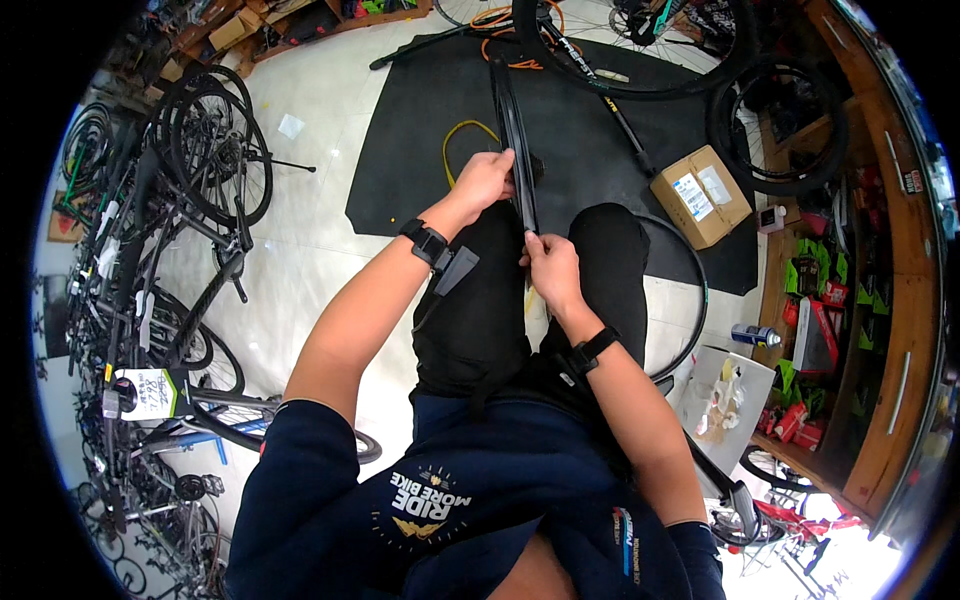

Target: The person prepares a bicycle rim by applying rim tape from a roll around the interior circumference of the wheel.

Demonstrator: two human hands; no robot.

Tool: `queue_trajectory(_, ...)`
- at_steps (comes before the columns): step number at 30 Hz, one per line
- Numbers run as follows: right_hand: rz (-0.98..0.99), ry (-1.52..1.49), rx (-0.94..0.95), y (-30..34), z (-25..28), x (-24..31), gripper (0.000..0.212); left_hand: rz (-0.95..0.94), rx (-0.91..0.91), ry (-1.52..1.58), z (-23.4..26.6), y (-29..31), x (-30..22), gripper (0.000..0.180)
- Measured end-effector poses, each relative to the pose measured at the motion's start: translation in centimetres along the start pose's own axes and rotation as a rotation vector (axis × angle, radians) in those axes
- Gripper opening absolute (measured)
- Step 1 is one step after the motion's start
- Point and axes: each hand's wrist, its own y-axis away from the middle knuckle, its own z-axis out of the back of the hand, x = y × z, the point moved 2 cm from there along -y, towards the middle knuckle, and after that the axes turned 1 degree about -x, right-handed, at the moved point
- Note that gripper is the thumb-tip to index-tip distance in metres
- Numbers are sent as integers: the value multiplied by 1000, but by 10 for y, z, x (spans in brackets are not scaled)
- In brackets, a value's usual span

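A long black bicycle wheel (pixel 517 125), seen nearly edge-on, stands between my knees and reaches away over the dark mat. My left hand (pixel 485 185) is closed on its left side, with the thumb along the rim and tyre. Closer to me, my right hand (pixel 553 270) pinches the near part of the wheel from the right. A dark hub-like part shows just right of my left hand, partly hidden. Beyond my left hand, a thin yellow strip (pixel 447 150) curves out beside the wheel. Where the tyre meets the rim is too small to make out.
The dark mat (pixel 400 140) covers the floor ahead. A cardboard box (pixel 700 195) lies on its right side, near a thin black hoop (pixel 703 290) and a spray can (pixel 755 335). A large bicycle wheel (pixel 735 60) stands beyond. Bicycles (pixel 215 150) line the left; shelves (pixel 900 250) the right.
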Motion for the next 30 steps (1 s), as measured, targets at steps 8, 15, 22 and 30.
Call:
queue_trajectory(8, -32, -51, 34, 10, 12, 15, 46, -57, -78, -226, 1, -1, -15, 39)
queue_trajectory(15, 28, -98, 28, 4, 19, 49, 52, -36, -257, -202, -1, -25, -33, 55)
queue_trajectory(22, 108, -152, 66, -16, 18, 45, 45, -257, -553, -747, 2, -73, -41, 54)
queue_trajectory(30, 82, -145, 48, 4, 31, 69, 34, -229, -540, -857, 10, -88, -64, 49)
